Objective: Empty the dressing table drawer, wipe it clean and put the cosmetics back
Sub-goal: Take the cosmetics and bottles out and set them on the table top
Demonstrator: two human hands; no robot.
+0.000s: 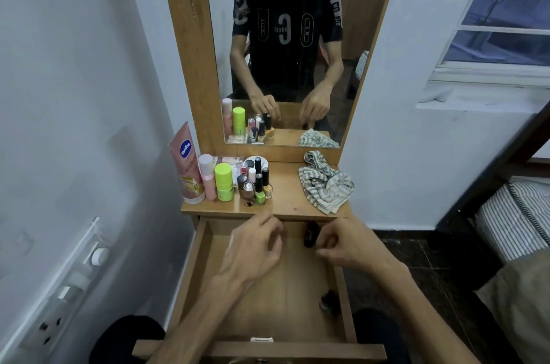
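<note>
The wooden drawer is pulled out below the dressing table top. Two small dark bottles remain in it: one at the back, one by the right wall. My left hand hovers over the drawer's back with curled fingers and nothing visible in it. My right hand is just right of the back bottle, fingers bent, not clearly touching it. Cosmetics stand grouped on the left of the table top: a pink tube, a pink bottle, a lime container and several nail polishes. A striped cloth lies crumpled on the right.
A mirror rises behind the table top and reflects a person. A white wall with a switch panel stands close on the left. A bed with a striped mattress is at the right, below a window.
</note>
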